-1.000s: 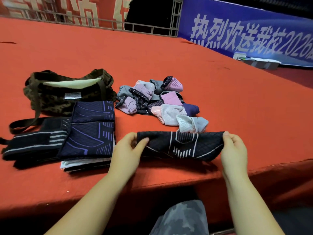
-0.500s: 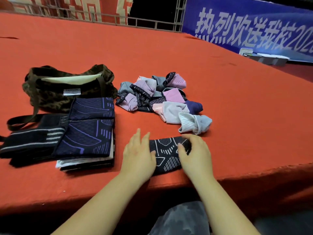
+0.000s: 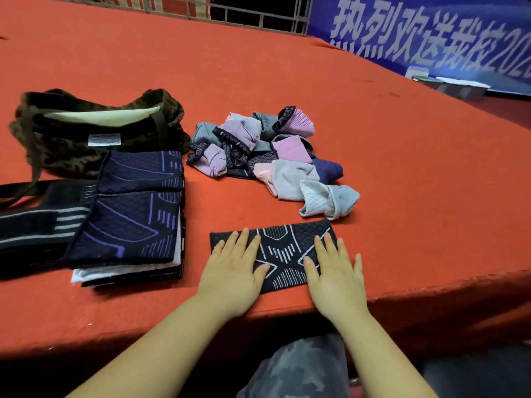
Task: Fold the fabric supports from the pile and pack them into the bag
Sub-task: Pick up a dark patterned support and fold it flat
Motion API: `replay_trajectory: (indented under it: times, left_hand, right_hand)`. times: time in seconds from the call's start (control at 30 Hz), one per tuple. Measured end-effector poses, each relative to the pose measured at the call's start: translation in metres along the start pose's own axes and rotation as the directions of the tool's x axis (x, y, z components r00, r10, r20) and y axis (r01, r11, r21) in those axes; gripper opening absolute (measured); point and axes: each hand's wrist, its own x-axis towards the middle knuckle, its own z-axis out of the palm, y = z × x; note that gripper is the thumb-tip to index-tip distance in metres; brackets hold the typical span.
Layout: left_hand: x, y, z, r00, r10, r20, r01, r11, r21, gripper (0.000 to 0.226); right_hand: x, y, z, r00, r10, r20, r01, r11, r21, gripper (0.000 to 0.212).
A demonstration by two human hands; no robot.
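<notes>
I read step as flattening: left hand [image 3: 232, 271] and right hand [image 3: 334, 271], fingers spread, press black support [image 3: 283, 255] at table's near edge. Next I'd guess: lift onto folded stack [image 3: 129, 216] beside bag [image 3: 94, 130].

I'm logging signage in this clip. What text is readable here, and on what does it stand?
"热烈欢送我校202", white characters on the blue banner; it runs out of frame at the right.
White label on the dark bag: print too small and blurred to read.
The fabric supports carry patterns only, no lettering.
</notes>
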Motion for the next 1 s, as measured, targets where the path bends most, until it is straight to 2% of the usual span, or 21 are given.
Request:
replay_trajectory:
  times: [0.1, 0.17, 0.23, 0.27, 0.3, 0.37, 0.43, 0.53, 0.63, 0.7, 0.77, 0.83, 0.87, 0.93, 1.0]
  left_hand:
    - [-0.001, 0.000, -0.001, 1.000, -0.003, 0.004, 0.003, 1.000, -0.004, 0.061]
    - [-0.006, 0.001, -0.001, 1.000, -0.022, -0.011, 0.022, 1.000, -0.009, 0.059]
    - [-0.014, 0.003, 0.000, 0.993, -0.097, -0.066, 0.088, 0.989, -0.117, 0.056]
    - [-0.019, 0.004, 0.001, 0.982, -0.156, -0.105, 0.127, 0.962, -0.242, 0.055]
    - [-0.023, 0.005, 0.001, 0.965, -0.215, -0.150, 0.140, 0.907, -0.398, 0.053]
    - [-0.027, 0.006, 0.000, 0.929, -0.305, -0.208, 0.092, 0.737, -0.669, 0.048]
    - [-0.029, 0.004, -0.007, 0.909, -0.367, -0.196, 0.051, 0.566, -0.823, 0.046]
    - [-0.031, -0.001, -0.021, 0.860, -0.494, -0.130, 0.050, 0.335, -0.941, 0.045]
    - [-0.033, -0.002, -0.030, 0.848, -0.529, -0.040, -0.005, 0.068, -0.998, 0.042]
    - [-0.033, 0.000, -0.033, 0.853, -0.521, -0.025, -0.047, -0.028, -0.998, 0.041]
    - [-0.033, 0.001, -0.035, 0.844, -0.533, -0.063, -0.082, -0.012, -0.997, 0.033]
    - [-0.031, 0.002, -0.033, 0.842, -0.525, -0.122, -0.099, 0.073, -0.992, 0.028]
    - [-0.029, 0.002, -0.031, 0.854, -0.501, -0.137, -0.096, 0.107, -0.990, 0.028]
    - [-0.025, 0.004, -0.025, 0.897, -0.417, -0.148, -0.072, 0.193, -0.979, 0.030]
    - [-0.019, 0.007, -0.018, 0.932, -0.325, -0.160, -0.039, 0.347, -0.937, 0.037]
  right_hand:
    - [0.001, -0.002, -0.003, 1.000, 0.010, 0.028, -0.011, 1.000, 0.019, 0.056]
    - [0.001, -0.003, -0.007, 1.000, 0.009, -0.008, -0.009, 1.000, 0.003, 0.055]
    - [-0.003, -0.007, -0.007, 0.993, -0.050, -0.108, 0.052, 0.998, 0.019, 0.052]
    - [-0.007, -0.013, -0.008, 0.984, -0.107, -0.146, 0.120, 0.989, 0.086, 0.052]
    - [-0.012, -0.021, -0.007, 0.974, -0.171, -0.146, 0.196, 0.964, 0.178, 0.054]
    - [-0.022, -0.039, -0.003, 0.957, -0.287, -0.053, 0.288, 0.903, 0.320, 0.060]
    - [-0.032, -0.053, 0.005, 0.928, -0.372, 0.015, 0.348, 0.882, 0.319, 0.079]
    - [-0.040, -0.066, 0.011, 0.893, -0.448, 0.040, 0.427, 0.873, 0.236, 0.092]
    - [-0.039, -0.077, 0.012, 0.915, -0.404, 0.001, 0.393, 0.890, 0.232, 0.079]
    - [-0.038, -0.084, 0.015, 0.937, -0.344, -0.070, 0.348, 0.885, 0.311, 0.065]
    - [-0.037, -0.088, 0.011, 0.968, -0.171, -0.184, 0.244, 0.810, 0.534, 0.046]
    - [-0.034, -0.091, -0.002, 0.975, 0.045, -0.220, 0.141, 0.639, 0.756, 0.026]
    - [-0.033, -0.093, -0.008, 0.976, 0.121, -0.180, 0.087, 0.543, 0.836, 0.022]
    - [-0.032, -0.094, -0.013, 0.982, 0.174, -0.070, 0.010, 0.323, 0.946, 0.015]
    - [-0.032, -0.095, -0.012, 0.984, 0.176, 0.016, -0.041, 0.141, 0.989, 0.014]
